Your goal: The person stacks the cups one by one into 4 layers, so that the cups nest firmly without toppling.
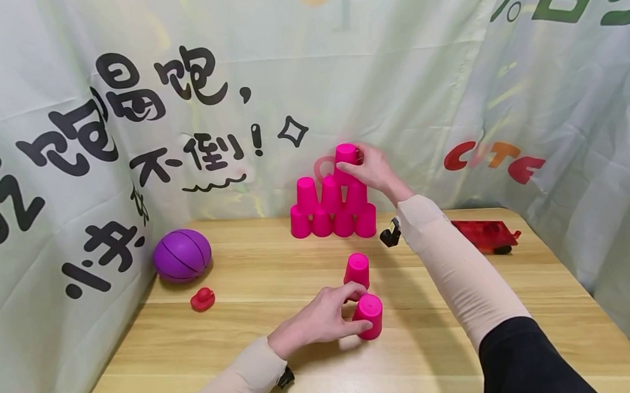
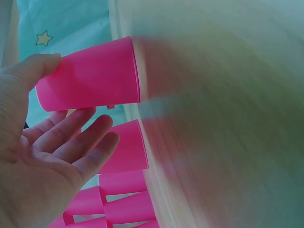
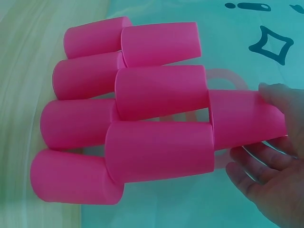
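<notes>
A stack of upside-down pink cups stands at the back of the table, with a bottom row [image 1: 322, 222] of several and three [image 1: 307, 195] above. My right hand [image 1: 374, 169] holds another pink cup [image 3: 240, 116] between thumb and fingers. That cup sits over the second row's right side, its rim right at the tops of the cups below. Nearer me, my left hand [image 1: 320, 316] has thumb and fingers around the sides of an upside-down pink cup [image 1: 372, 320] on the table. Just behind that cup stands one more pink cup [image 1: 357, 269], close to the left fingertips.
A purple ball [image 1: 182, 255] and a small red toy duck [image 1: 203, 299] lie on the left of the wooden table [image 1: 243, 252]. Behind the right forearm sits a red toy cart [image 1: 485, 236]. Printed cloth [image 1: 384, 88] hangs around the table's back and sides.
</notes>
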{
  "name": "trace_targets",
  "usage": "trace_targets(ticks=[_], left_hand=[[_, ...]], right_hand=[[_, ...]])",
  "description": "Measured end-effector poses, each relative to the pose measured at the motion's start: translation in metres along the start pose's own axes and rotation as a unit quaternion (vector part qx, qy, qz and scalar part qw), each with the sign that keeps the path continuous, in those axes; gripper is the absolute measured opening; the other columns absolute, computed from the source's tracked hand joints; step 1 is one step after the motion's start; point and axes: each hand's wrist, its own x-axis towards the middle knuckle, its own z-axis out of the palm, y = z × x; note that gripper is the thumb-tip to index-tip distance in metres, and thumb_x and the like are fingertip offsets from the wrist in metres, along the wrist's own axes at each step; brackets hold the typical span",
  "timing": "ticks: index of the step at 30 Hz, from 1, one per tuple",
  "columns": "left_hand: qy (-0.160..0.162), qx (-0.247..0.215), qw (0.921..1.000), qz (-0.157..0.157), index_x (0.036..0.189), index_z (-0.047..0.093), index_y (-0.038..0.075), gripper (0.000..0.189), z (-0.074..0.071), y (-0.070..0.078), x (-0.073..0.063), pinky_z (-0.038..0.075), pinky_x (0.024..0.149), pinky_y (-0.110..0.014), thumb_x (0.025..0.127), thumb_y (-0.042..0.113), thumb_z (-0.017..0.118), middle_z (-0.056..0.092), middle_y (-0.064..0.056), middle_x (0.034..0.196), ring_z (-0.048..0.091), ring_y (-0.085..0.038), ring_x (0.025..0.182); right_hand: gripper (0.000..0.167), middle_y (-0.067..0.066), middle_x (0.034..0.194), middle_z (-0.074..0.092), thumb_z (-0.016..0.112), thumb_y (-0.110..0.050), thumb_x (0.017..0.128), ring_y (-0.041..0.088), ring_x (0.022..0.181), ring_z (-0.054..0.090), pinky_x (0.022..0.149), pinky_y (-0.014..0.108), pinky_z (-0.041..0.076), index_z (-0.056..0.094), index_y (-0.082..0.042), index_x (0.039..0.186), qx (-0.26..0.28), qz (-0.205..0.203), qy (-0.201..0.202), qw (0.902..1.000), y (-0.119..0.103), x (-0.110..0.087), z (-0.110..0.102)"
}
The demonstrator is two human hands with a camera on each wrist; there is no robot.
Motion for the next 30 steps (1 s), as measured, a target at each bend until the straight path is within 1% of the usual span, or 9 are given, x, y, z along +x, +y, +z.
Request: trace_targets(ticks=[4, 9, 13, 16, 18, 22, 27, 30], left_hand=[[-0.001, 0.001, 1.0, 0.001, 0.127, 0.06, 0.02, 0.043, 0.001, 0.0, 0.001, 0.056, 0.105, -0.032, 0.092, 0.031, 0.083, 0.077, 0.005, 0.118, 0.07, -0.005, 0.117], [0.001, -0.001, 1.0, 0.008, 0.127, 0.058, 0.02, 0.043, 0.002, -0.001, 0.0, 0.056, 0.106, -0.033, 0.093, 0.032, 0.082, 0.077, 0.006, 0.118, 0.07, -0.006, 0.117], [0.002, -0.001, 0.9999, 0.017, 0.127, 0.056, 0.02, 0.043, 0.003, -0.003, 0.0, 0.056, 0.106, -0.034, 0.094, 0.032, 0.082, 0.077, 0.007, 0.118, 0.071, -0.006, 0.117], [0.003, -0.004, 0.9999, 0.011, 0.127, 0.056, 0.02, 0.045, 0.004, -0.003, 0.0, 0.056, 0.106, -0.035, 0.093, 0.032, 0.083, 0.077, 0.006, 0.118, 0.071, -0.005, 0.117], [0.004, -0.003, 1.0, 0.005, 0.129, 0.058, 0.021, 0.046, 0.004, -0.002, 0.0, 0.056, 0.107, -0.034, 0.092, 0.032, 0.083, 0.077, 0.007, 0.119, 0.07, -0.005, 0.116], [0.002, -0.001, 1.0, -0.004, 0.134, 0.062, 0.021, 0.049, 0.005, -0.001, -0.001, 0.056, 0.106, -0.033, 0.091, 0.032, 0.084, 0.077, 0.008, 0.118, 0.07, -0.004, 0.116], [0.01, -0.002, 0.9999, 0.001, 0.134, 0.065, 0.02, 0.05, 0.007, -0.001, -0.003, 0.058, 0.103, -0.032, 0.09, 0.032, 0.085, 0.077, 0.008, 0.116, 0.07, -0.004, 0.113], [0.016, -0.006, 0.9998, -0.004, 0.134, 0.065, 0.019, 0.051, 0.006, 0.0, -0.005, 0.058, 0.102, -0.033, 0.09, 0.032, 0.085, 0.077, 0.008, 0.117, 0.07, -0.004, 0.113]], right_hand=[[0.06, 0.017, 0.133, 0.064, 0.075, -0.032, 0.097, 0.035, 0.119, 0.062, 0.098, 0.047, 0.057, 0.054, -0.01, 0.148, 0.01, 0.006, -0.005, 0.9999, 0.002, -0.001, -0.003], [0.069, 0.02, 0.142, 0.06, 0.076, -0.035, 0.096, 0.038, 0.126, 0.06, 0.105, 0.052, 0.055, 0.049, -0.01, 0.154, 0.011, 0.009, -0.008, 0.9999, 0.004, -0.007, -0.01], [0.076, 0.018, 0.153, 0.053, 0.075, -0.039, 0.096, 0.039, 0.133, 0.056, 0.109, 0.055, 0.052, 0.043, -0.012, 0.159, 0.01, 0.021, -0.007, 0.9997, 0.006, -0.018, -0.016], [0.077, 0.017, 0.157, 0.05, 0.075, -0.041, 0.096, 0.038, 0.135, 0.055, 0.108, 0.056, 0.052, 0.044, -0.012, 0.159, 0.013, 0.027, 0.003, 0.9996, 0.008, -0.029, -0.019], [0.076, 0.017, 0.157, 0.051, 0.075, -0.041, 0.096, 0.038, 0.135, 0.056, 0.108, 0.056, 0.053, 0.045, -0.01, 0.158, 0.008, 0.024, 0.011, 0.9996, 0.01, -0.037, -0.02], [0.073, 0.018, 0.153, 0.055, 0.076, -0.04, 0.096, 0.04, 0.132, 0.06, 0.105, 0.057, 0.055, 0.049, -0.007, 0.155, -0.009, 0.007, 0.022, 0.9997, 0.014, -0.054, -0.019], [0.068, 0.018, 0.149, 0.06, 0.077, -0.039, 0.095, 0.041, 0.129, 0.063, 0.102, 0.058, 0.057, 0.054, -0.008, 0.151, -0.021, -0.011, 0.013, 0.9996, 0.019, -0.073, -0.015], [0.063, 0.018, 0.146, 0.063, 0.078, -0.036, 0.095, 0.042, 0.126, 0.064, 0.098, 0.058, 0.059, 0.058, -0.008, 0.148, -0.026, -0.023, 0.001, 0.9994, 0.022, -0.084, -0.011]])
